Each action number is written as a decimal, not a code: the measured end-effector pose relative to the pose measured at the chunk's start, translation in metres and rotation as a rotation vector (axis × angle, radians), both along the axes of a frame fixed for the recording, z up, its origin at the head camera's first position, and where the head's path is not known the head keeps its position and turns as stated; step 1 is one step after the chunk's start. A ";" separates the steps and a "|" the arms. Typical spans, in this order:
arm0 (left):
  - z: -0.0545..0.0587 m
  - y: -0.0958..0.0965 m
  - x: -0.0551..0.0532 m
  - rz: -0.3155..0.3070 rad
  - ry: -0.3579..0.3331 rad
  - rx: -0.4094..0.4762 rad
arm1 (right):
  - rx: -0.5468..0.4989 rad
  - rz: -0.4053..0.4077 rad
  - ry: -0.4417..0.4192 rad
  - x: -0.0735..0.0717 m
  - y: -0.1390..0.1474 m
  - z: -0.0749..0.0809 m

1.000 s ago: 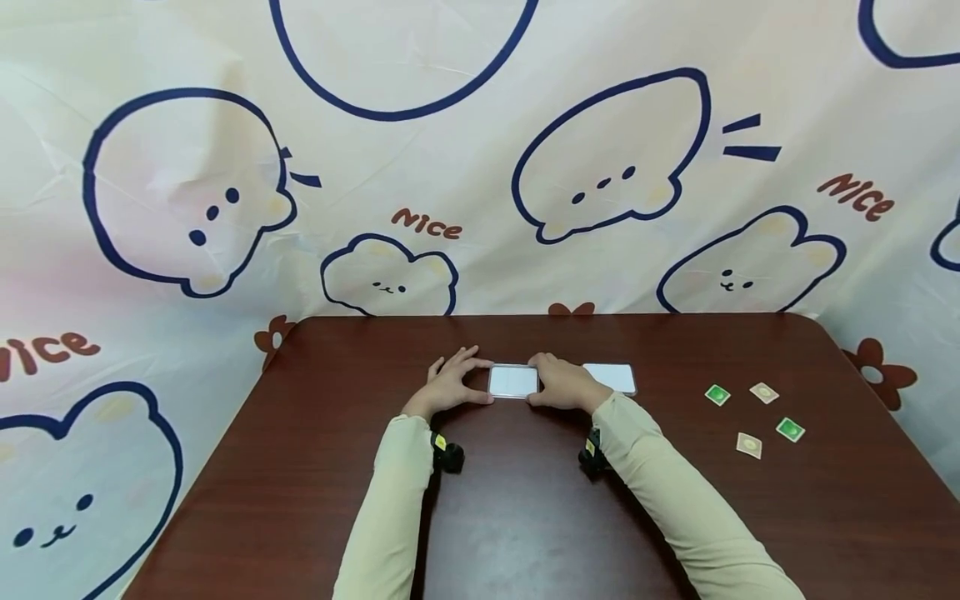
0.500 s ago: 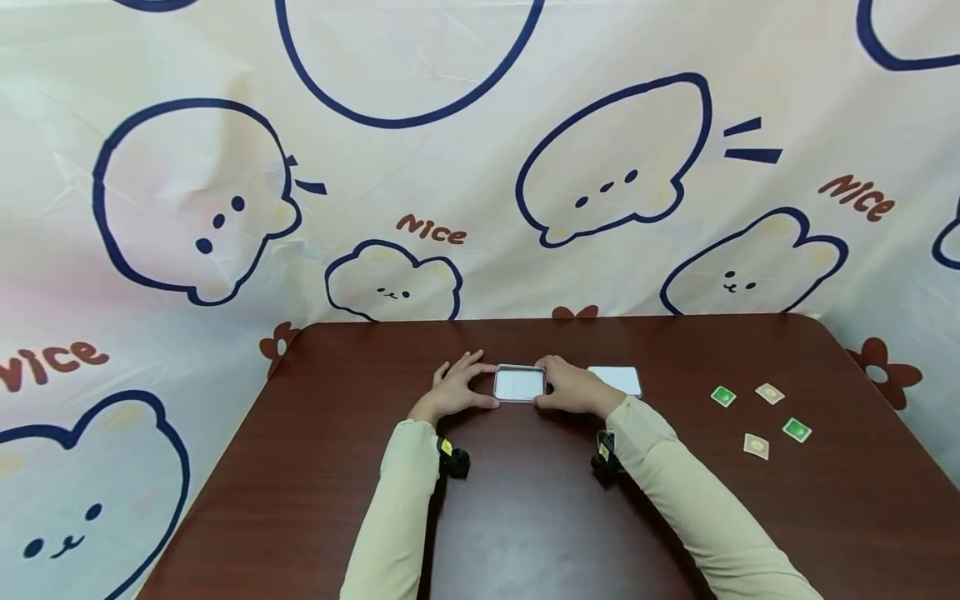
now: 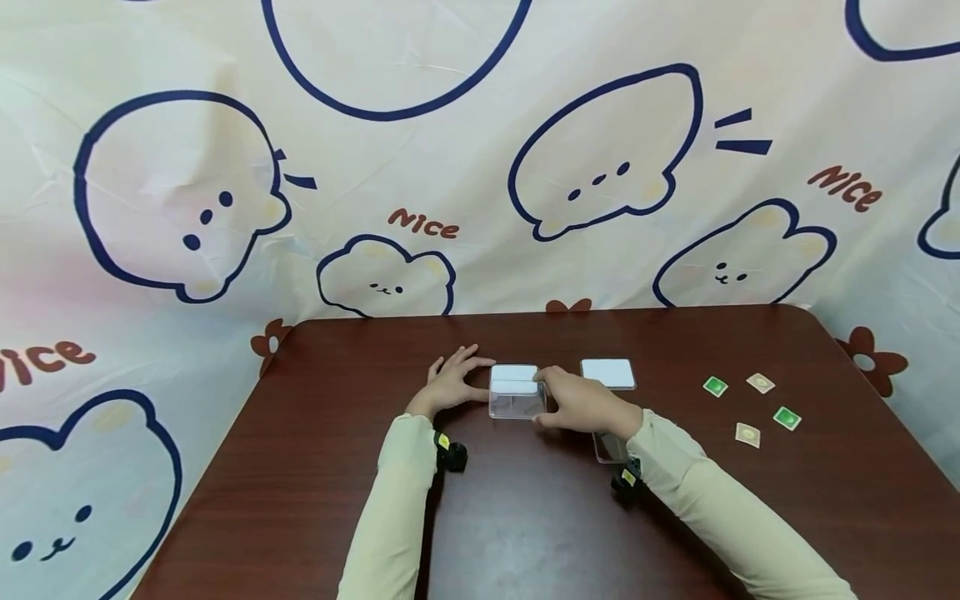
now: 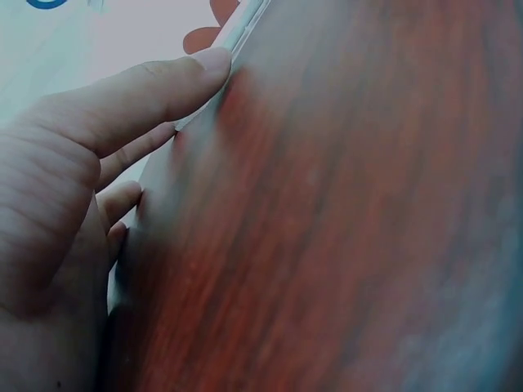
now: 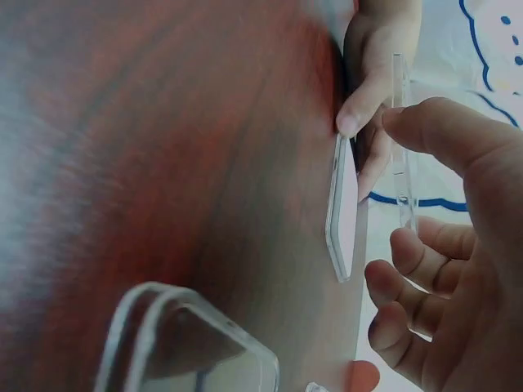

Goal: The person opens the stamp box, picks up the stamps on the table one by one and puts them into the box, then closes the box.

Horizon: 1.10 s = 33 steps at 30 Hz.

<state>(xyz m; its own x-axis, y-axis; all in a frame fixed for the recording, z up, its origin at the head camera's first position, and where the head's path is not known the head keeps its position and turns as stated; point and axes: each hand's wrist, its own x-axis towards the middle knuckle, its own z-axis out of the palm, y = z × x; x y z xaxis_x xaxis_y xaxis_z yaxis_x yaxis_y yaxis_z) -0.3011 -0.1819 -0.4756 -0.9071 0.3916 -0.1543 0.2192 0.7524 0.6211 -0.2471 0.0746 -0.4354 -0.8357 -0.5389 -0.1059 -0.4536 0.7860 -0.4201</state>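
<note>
White slab (image 3: pixel 513 373) lies on the brown table (image 3: pixel 360 500) in the head view, between the two hands. The left hand (image 3: pixel 448 388) grips its left end, thumb on the near edge and forefinger on the far edge, the other fingers spread. The right hand (image 3: pixel 585 402) holds a clear cover (image 3: pixel 517 407) by its right side; the cover overlaps the slab's near half. A second white slab (image 3: pixel 607 372) lies just beyond the right hand, and a clear shell (image 3: pixel 610 450) shows partly beneath the right wrist. Further right are two green cards (image 3: pixel 715 387) and two cream cards (image 3: pixel 761 383), set apart from one another.

From the left wrist, the thumb (image 4: pixel 214 65) touches the slab's pale edge, with the other fingers partly hidden behind the hand.

From the right wrist, the clear cover appears edge-on, pinched between thumb and fingers, raised above the slab and apart from it. The left hand's thumb rests at the slab's far end. The clear shell's rounded corners fill the lower left.
</note>
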 end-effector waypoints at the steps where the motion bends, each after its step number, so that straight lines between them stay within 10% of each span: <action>1: 0.000 0.000 0.000 0.002 0.003 -0.003 | -0.001 0.005 0.002 0.003 0.001 0.000; 33: -0.003 0.001 -0.002 0.016 0.020 0.010 | 0.061 0.053 0.129 0.052 -0.009 -0.024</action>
<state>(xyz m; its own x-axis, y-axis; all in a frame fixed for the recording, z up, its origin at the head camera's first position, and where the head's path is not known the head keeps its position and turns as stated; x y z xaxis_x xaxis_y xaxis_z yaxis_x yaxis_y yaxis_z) -0.3028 -0.1807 -0.4791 -0.9160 0.3788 -0.1322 0.2198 0.7495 0.6245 -0.1955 0.0653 -0.4596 -0.8149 -0.5787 -0.0335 -0.5425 0.7817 -0.3076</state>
